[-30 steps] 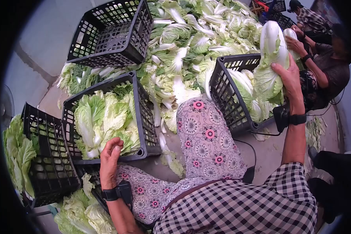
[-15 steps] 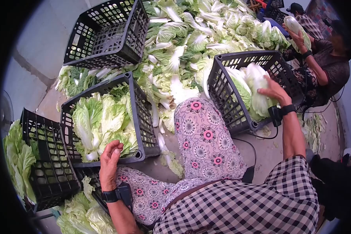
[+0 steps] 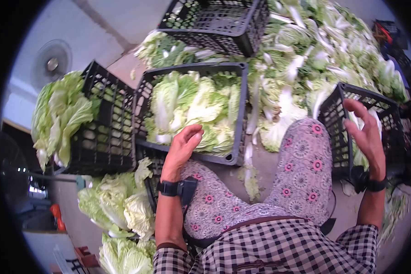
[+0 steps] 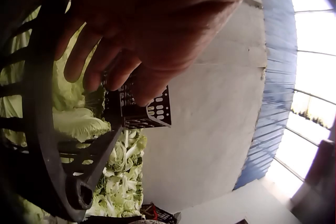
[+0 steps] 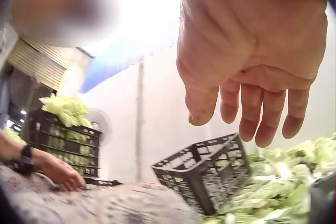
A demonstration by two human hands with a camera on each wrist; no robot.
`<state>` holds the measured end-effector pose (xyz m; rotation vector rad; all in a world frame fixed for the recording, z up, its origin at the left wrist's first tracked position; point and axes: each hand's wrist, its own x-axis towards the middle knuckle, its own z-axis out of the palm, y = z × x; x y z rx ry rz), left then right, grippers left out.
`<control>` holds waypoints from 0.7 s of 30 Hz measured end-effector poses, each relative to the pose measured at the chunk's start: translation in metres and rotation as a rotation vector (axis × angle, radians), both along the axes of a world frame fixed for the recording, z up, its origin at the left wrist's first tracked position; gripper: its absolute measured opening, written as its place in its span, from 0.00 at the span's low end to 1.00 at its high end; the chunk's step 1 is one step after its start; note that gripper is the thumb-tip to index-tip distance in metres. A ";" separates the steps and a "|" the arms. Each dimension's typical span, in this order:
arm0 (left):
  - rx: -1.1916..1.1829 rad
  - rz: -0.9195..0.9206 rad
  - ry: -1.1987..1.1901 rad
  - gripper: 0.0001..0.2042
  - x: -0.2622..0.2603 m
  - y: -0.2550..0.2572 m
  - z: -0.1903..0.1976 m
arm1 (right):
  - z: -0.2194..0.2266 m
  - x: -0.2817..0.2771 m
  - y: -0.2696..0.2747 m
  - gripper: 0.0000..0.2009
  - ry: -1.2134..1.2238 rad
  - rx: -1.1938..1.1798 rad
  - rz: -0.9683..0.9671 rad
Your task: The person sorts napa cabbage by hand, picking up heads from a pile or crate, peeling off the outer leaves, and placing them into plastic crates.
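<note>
My left hand (image 3: 182, 146) hovers at the near edge of a black plastic crate (image 3: 243, 114), its fingers loosely bent and holding nothing. That crate is filled with pale green napa cabbage (image 3: 201, 98). In the left wrist view the palm of the left hand (image 4: 152, 29) shows beside the crate's slotted wall (image 4: 42, 113). My right hand (image 3: 366, 137) is over the near side of another black crate (image 3: 335, 123), whose napa cabbage (image 3: 360, 157) is partly hidden behind it. Seen from the right wrist, the right hand (image 5: 252, 50) has relaxed fingers and an empty palm.
A large heap of cabbages and leaves (image 3: 301, 64) spreads across the floor ahead. At its left edge a tilted crate (image 3: 210, 39) rests. Farther left stands a cabbage-filled crate (image 3: 107, 123), with more cabbages (image 3: 118, 205) below it. A fan (image 3: 53, 64) is by the wall.
My right hand lowered a napa cabbage into the right crate, let it go and drew back empty. The head view has turned left. The left hand stays by its crate.
</note>
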<state>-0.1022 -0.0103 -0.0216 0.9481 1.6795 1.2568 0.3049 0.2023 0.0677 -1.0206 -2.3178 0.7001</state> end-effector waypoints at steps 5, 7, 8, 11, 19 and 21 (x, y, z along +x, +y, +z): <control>-0.024 0.101 0.210 0.18 -0.042 -0.002 0.012 | -0.007 -0.070 -0.038 0.21 -0.014 -0.079 0.359; -0.035 0.099 0.363 0.19 -0.068 -0.001 0.004 | -0.015 -0.083 -0.037 0.22 -0.096 0.034 0.479; -0.097 0.128 0.385 0.21 -0.075 -0.003 0.005 | -0.016 -0.086 -0.035 0.22 -0.119 0.018 0.522; -0.189 0.097 0.454 0.21 -0.103 -0.006 -0.008 | -0.020 -0.087 -0.029 0.22 -0.054 0.008 0.546; -0.413 -0.004 0.659 0.18 -0.144 -0.012 -0.041 | -0.026 -0.091 -0.027 0.20 -0.095 0.060 0.489; -0.449 -0.046 0.538 0.19 -0.155 -0.007 -0.054 | -0.028 -0.094 -0.025 0.20 -0.102 0.060 0.477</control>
